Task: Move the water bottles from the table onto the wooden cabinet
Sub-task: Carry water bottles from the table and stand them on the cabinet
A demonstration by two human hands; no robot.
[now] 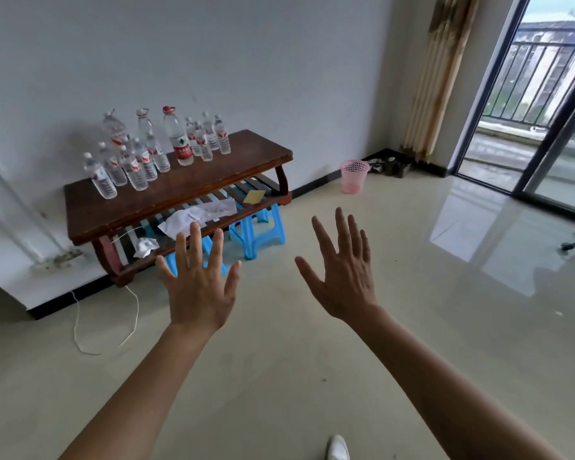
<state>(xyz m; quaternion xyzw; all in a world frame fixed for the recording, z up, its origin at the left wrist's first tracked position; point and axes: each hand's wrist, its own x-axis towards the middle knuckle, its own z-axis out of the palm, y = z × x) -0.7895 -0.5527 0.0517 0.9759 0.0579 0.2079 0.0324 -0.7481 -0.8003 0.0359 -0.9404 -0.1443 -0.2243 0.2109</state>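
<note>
Both hands empty, fingers spread, palms down, arms stretched forward over floor. Left hand (pixel 200 290) nearer; right hand (pixel 344 277) further off. Bottles (pixel 136 157) upright, clustered on wooden surface (pixel 193 180) ahead and up-left of fingers, well apart. No contact yet. Judged: approach step comes first.

Place: sparsely furnished home living room | shown by: glossy tiled floor (pixel 312 360), white walls, curtain (pixel 442 78) beside sliding balcony door (pixel 525 94), wooden cabinet (pixel 180 190) set against wall, pink wastebasket (pixel 354 175), blue plastic stools (pixel 259 230)
</note>
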